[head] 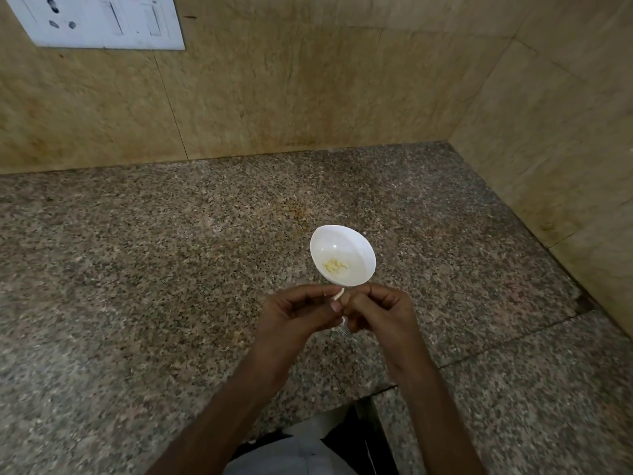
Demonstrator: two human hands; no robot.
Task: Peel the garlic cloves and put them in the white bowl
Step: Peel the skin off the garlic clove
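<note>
A small white bowl [342,257] stands on the granite counter [171,269], with several pale yellow peeled garlic cloves [335,266] at its bottom. Just in front of the bowl, my left hand [298,315] and my right hand [380,311] meet above the counter. Their fingertips pinch one garlic clove [338,294] between them; a white end of it sticks out at the top. Most of the clove is hidden by my fingers. A bit of white skin hangs below the fingers.
Beige stone walls enclose the counter at the back and right, forming a corner. A white switch and socket plate [99,20] is on the back wall, upper left. The counter's front edge has a notch near my body.
</note>
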